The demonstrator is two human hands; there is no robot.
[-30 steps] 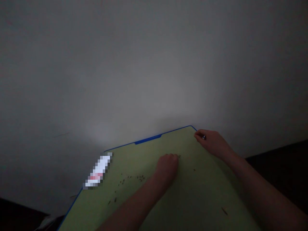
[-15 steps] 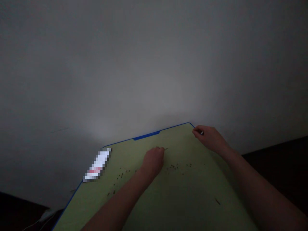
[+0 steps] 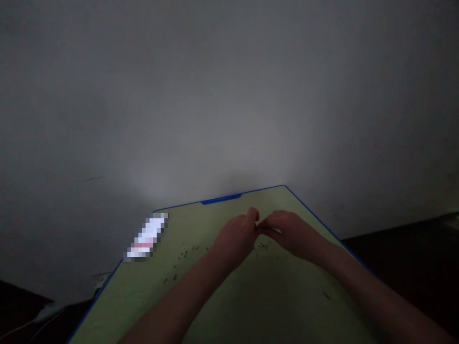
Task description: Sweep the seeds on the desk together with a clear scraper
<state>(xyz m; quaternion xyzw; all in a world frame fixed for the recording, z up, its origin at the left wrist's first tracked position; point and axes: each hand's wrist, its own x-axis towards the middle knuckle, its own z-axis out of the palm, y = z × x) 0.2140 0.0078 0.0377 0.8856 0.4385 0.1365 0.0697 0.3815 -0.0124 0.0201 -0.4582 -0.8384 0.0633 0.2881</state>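
Above the pale green table top [image 3: 265, 296], my two hands meet with their fingertips touching or nearly so. My left hand [image 3: 236, 236] is closed, its thumb raised beside the curled fingers; whatever it grips is hidden. From the right, my right hand [image 3: 290, 231] reaches in with fingers pinched together. A small pale spot shows by its palm, too unclear to name. Small dark bits [image 3: 186, 252] lie scattered on the table left of my left hand, and more dark bits [image 3: 263, 245] lie below the fingertips.
A blurred-out white sheet-like item [image 3: 147, 237] with a reddish band lies at the table's left edge. A thin dark sliver [image 3: 326, 295] is on the right side. Blue trim [image 3: 222, 198] edges the table, which stands against a grey wall [image 3: 229, 105]. Cables [image 3: 46, 317] show at lower left.
My right hand has moved left and down from the table's far right corner to my left hand. The left hand has shifted slightly right, and its thumb is now raised.
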